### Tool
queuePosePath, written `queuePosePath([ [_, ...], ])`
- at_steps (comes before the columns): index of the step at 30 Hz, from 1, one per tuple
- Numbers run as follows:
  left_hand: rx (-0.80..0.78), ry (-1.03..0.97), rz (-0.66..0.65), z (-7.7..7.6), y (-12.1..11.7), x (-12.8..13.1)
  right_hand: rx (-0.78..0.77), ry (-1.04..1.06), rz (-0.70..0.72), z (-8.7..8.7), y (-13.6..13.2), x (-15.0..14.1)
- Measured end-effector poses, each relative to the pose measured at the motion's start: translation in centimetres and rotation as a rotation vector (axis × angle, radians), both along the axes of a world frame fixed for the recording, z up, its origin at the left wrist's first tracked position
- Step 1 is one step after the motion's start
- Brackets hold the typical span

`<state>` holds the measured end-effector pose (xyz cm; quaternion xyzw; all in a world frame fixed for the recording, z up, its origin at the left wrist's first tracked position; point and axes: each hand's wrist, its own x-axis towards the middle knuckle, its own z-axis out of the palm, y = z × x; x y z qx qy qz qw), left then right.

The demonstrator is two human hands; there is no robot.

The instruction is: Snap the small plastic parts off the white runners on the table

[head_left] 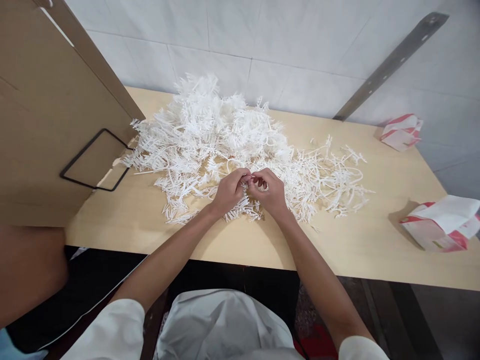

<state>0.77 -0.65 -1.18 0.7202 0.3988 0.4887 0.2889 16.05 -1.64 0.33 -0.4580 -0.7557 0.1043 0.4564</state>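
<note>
A large heap of white branching plastic strands point(210, 125) spreads over the table. At its front edge my left hand point(231, 189) and my right hand point(270, 191) meet fingertip to fingertip. Both hands are closed in a pinch on a thin white strand piece point(245, 192), whose fringed part hangs just below the fingers. The exact spot of the grip is hidden by the fingers. More strands lie loosely scattered to the right of my right hand.
A cardboard panel point(56, 115) stands on the left, with a black wire frame point(97, 160) beside it. Two red-and-white paper packets point(442, 222) sit at the table's right side. A metal bracket point(390, 65) leans against the tiled wall. Another person's limb shows at lower left.
</note>
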Motion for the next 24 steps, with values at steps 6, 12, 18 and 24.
queuePosePath([
  [6,-0.285,-0.185,-0.112,0.6,0.9,-0.2,-0.032,0.061,-0.04,0.0,0.0,0.1],
  [12,-0.202,-0.1,-0.103,0.4,1.9,-1.1,-0.195,0.166,0.067,-0.5,0.4,0.1],
  [18,-0.018,0.19,-0.03,0.3,0.8,-0.7,-0.092,0.016,-0.027,-1.1,0.5,-0.4],
  [24,-0.012,0.13,-0.098,0.5,0.5,-0.1,0.003,0.004,-0.14,-0.7,-0.2,-1.3],
])
